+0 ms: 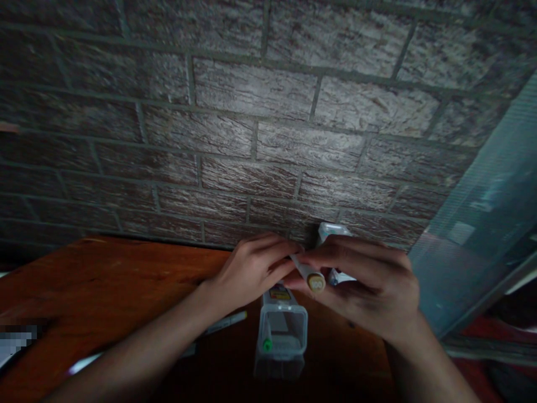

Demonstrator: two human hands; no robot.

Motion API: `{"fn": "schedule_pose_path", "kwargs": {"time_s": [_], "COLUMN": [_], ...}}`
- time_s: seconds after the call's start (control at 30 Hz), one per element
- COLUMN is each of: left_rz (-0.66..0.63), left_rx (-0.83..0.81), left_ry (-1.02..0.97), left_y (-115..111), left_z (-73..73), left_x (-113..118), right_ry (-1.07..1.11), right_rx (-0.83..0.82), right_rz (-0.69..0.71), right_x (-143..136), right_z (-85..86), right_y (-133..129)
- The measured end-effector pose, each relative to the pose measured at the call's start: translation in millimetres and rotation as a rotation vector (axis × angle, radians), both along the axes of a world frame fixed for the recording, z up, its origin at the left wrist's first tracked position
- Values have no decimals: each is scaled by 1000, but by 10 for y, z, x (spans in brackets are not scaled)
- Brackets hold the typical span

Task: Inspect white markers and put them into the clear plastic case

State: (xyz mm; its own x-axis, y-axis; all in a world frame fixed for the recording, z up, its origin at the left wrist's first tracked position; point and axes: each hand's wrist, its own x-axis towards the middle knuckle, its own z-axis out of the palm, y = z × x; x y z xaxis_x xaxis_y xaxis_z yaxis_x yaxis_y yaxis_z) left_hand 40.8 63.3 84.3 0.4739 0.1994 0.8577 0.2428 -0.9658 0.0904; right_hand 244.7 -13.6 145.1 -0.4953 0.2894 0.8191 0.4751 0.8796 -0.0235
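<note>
A pale marker (304, 270) is held just right of the lower centre of the frame, raised and slanted, its tan end marked "100" turned towards the camera. The right hand (371, 280) pinches it between thumb and fingers. The left hand (255, 260) has its fingers drawn together and bent at the marker's far end; whether they grip it or only touch it cannot be told, since that end is hidden among them.

The step in hand appears to be handling this one marker between both hands. A next move would seem to call for a firm right pinch while the left fingers either steady the far end or let go cleanly, so that the marker does not twist or slip.

Just below the hands, a clear container (283, 308) shows its open end to the camera, with a green-ended marker (267, 344) inside. To its left, a yellow-ended marker (230, 321) lies on the wooden table (104, 291), partly covered by the left forearm. Another clear container (333, 228) stands behind the right hand. A brick wall (268, 106) fills the upper frame, and a translucent panel (482, 190) slants down the right side.
</note>
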Motion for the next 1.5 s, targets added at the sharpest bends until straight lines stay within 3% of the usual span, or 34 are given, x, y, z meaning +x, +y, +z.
{"fn": "schedule_pose_path", "kwargs": {"time_s": [1.5], "left_rz": [-9], "left_rx": [21], "left_ry": [28], "left_y": [-1], "left_z": [-17], "left_x": [3], "right_ry": [-29], "right_rx": [45], "right_rz": [23], "right_x": [3], "right_z": [26], "right_y": [-18]}}
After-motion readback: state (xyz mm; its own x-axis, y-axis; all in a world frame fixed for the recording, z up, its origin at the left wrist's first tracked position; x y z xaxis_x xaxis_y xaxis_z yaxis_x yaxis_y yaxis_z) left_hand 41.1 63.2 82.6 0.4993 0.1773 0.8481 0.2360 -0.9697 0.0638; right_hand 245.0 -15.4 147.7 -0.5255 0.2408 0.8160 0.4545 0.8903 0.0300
